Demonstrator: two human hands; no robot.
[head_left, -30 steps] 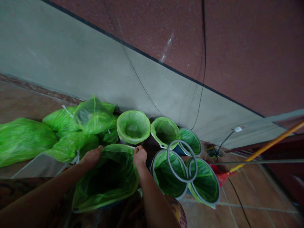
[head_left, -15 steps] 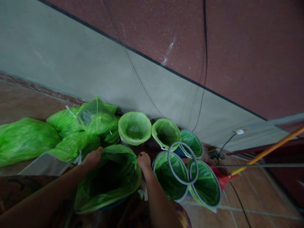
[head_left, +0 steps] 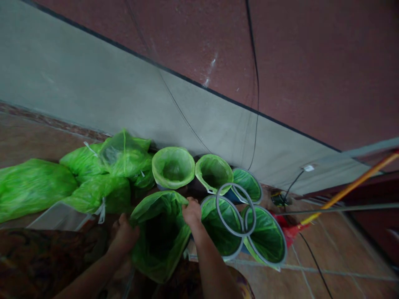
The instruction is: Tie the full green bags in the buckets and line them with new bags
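Note:
Between my hands a thin green trash bag (head_left: 176,251) gapes upward, its inside dark. My left hand (head_left: 124,234) has its fingers curled on the bag's left edge. On the upper right edge, my right hand (head_left: 191,211) pinches the plastic. Whatever stands under the bag is hidden by it. Just beyond are two bins lined with light green bags, a left bin (head_left: 173,167) and a right bin (head_left: 213,172). Beside my right forearm stands a lined bin with a grey rim (head_left: 222,226), and loose grey rings (head_left: 236,209) lie across it.
Tied, filled green bags (head_left: 35,187) lie on the left, with a pale flat-sided container (head_left: 59,216) near them. More lined bins (head_left: 266,236) stand to the right. A yellow-orange pole (head_left: 352,189) slants over the tiles from a red piece (head_left: 288,230). Cables hang down the wall (head_left: 93,83).
My left hand has moved right and down along with the bag's left edge, and the mouth has narrowed. My right hand has shifted slightly right, still gripping. The view has turned a little.

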